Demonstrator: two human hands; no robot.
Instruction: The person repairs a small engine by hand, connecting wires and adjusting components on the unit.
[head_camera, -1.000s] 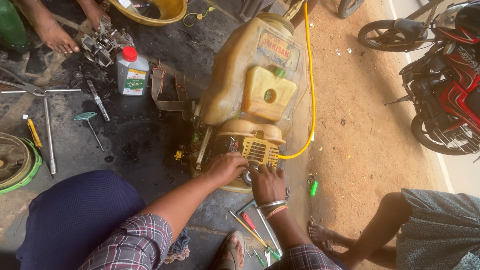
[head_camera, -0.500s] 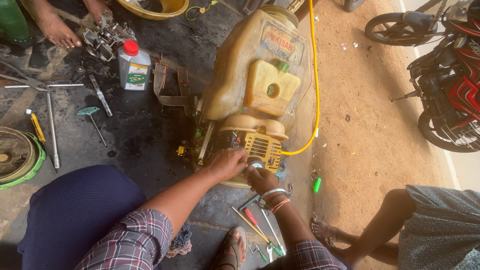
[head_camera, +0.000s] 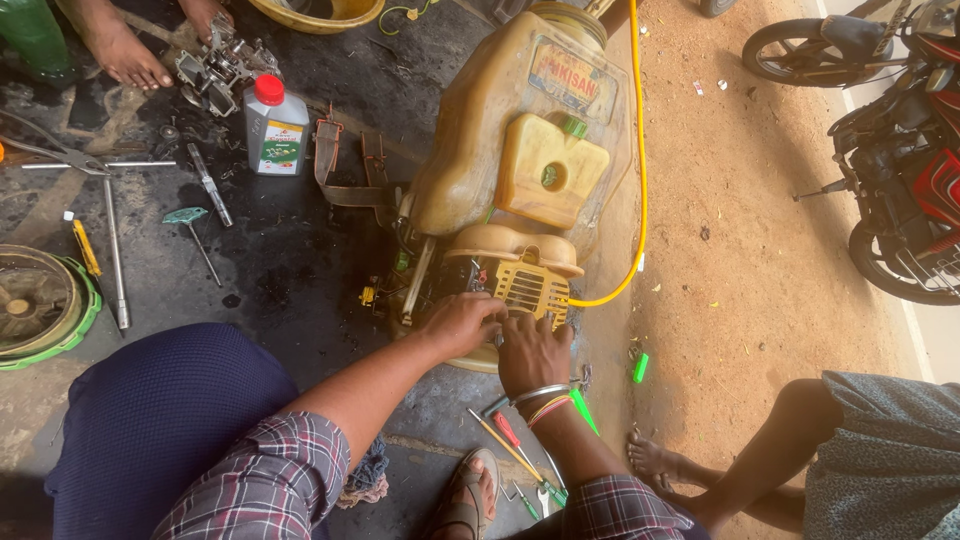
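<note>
Looking down through the head cam, my left hand (head_camera: 462, 322) and right hand (head_camera: 533, 352) are side by side on the lower end of the yellow sprayer machine (head_camera: 510, 190), right at the yellow slotted engine cover (head_camera: 530, 288). Fingers on both are curled down against that cover's bottom edge, but I can't tell if they're really gripping anything or just pressing. The sprayer lies flat on the dark, oily floor, tank end pointing away from me, with a rectangular red-and-blue label (head_camera: 568, 82) near the top of the tank and a squarish yellow cap block (head_camera: 548, 172) in the middle. A thin yellow hose (head_camera: 637, 150) runs along its right side. Off to the left stands a small white bottle (head_camera: 275, 128) with a red cap and a green label. Screwdrivers (head_camera: 510, 440) lie on the floor just under my right wrist. There's open sandy ground on the right, up to a parked motorcycle (head_camera: 890, 150) and someone's bare foot (head_camera: 655, 462) near me.
</note>
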